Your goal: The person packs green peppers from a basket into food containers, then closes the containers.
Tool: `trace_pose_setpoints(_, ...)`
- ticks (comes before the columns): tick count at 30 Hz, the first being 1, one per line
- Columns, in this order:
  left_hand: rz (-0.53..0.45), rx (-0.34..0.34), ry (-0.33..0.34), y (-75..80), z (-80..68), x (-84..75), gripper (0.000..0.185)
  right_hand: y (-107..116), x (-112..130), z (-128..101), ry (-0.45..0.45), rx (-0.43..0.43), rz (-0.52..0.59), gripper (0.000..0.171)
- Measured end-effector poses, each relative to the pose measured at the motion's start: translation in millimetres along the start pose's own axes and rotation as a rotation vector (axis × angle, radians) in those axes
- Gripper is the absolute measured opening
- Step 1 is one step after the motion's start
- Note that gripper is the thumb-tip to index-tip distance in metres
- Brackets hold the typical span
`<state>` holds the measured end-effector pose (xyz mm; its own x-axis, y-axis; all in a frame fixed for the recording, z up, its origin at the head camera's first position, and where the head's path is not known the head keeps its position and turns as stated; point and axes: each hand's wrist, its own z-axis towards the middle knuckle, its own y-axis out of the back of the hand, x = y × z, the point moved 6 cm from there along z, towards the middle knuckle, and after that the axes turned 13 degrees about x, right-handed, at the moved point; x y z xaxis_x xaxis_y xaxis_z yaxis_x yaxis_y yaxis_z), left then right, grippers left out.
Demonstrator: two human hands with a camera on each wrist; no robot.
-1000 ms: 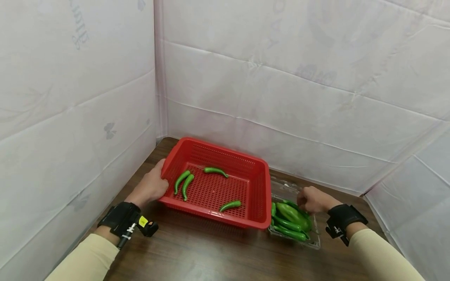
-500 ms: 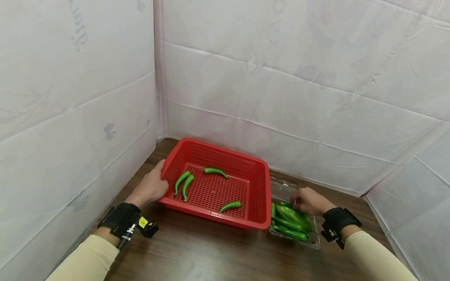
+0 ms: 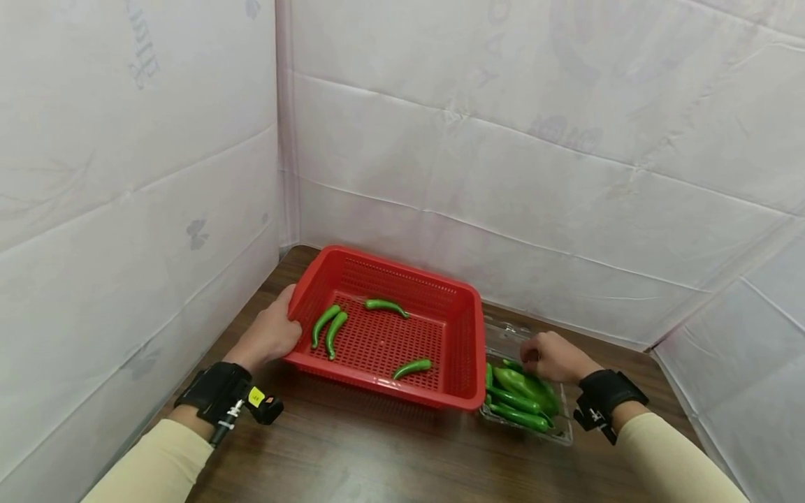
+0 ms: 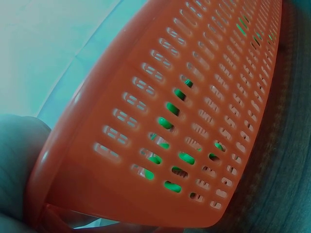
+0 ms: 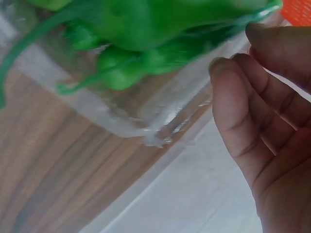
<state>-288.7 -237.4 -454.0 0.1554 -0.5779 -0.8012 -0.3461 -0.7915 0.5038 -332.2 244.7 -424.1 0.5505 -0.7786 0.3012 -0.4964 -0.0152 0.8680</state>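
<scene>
My left hand [image 3: 272, 334] grips the left rim of a red mesh basket [image 3: 402, 269]; the left wrist view shows the basket wall [image 4: 194, 121] against my palm [image 4: 19, 165]. Several slim green peppers [image 3: 331, 328] lie scattered in the basket. To its right stands a clear plastic tray [image 3: 562, 436] heaped with green peppers [image 3: 522, 391]. My right hand [image 3: 546, 355] hovers over the tray's far end with curled fingers [image 5: 243, 111] at the peppers [image 5: 146, 24] above the tray wall [image 5: 146, 116]. Whether they pinch one is hidden.
Basket and tray sit on a dark wooden table [image 3: 377, 454]. White sheeted walls [image 3: 503, 175] close in at the left, back and right. Bare tabletop lies in front of the basket.
My right hand has slid a little to the left over the tray and lowered onto the peppers. The left hand and the basket have stayed put.
</scene>
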Motion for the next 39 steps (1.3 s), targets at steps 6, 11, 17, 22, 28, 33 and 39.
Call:
trace_pose_setpoints(6,-0.011,0.003,0.011,2.4,-3.3,1.5,0.074,29.8,17.7,18.1,-0.002,-0.071,-0.024,0.016)
trace_pose_setpoints(11,0.000,-0.012,0.002,2.9,-5.4,1.4,0.076,60.8,49.3,49.5,0.021,-0.146,-0.067,0.015)
trace_pose_setpoints(17,0.023,-0.040,-0.015,5.8,-5.2,-0.5,0.073,74.5,99.3,101.6,0.032,-0.100,-0.108,0.011)
trace_pose_setpoints(22,0.021,-0.039,0.001,2.2,-3.6,-1.1,0.074,59.4,133.6,152.9,0.124,-0.030,-0.191,0.008)
trace_pose_setpoints(28,0.009,-0.038,0.008,-7.2,-1.1,-4.5,0.073,31.5,157.4,191.3,0.115,0.069,-0.170,0.010)
trace_pose_setpoints(33,-0.004,-0.039,0.011,-9.8,-2.7,-8.6,0.071,16.2,181.9,207.6,0.164,0.087,-0.205,0.026)
trace_pose_setpoints(39,0.012,-0.039,0.008,-12.8,-4.4,-12.6,0.067,2.0,216.2,228.3,0.245,0.072,-0.379,0.051)
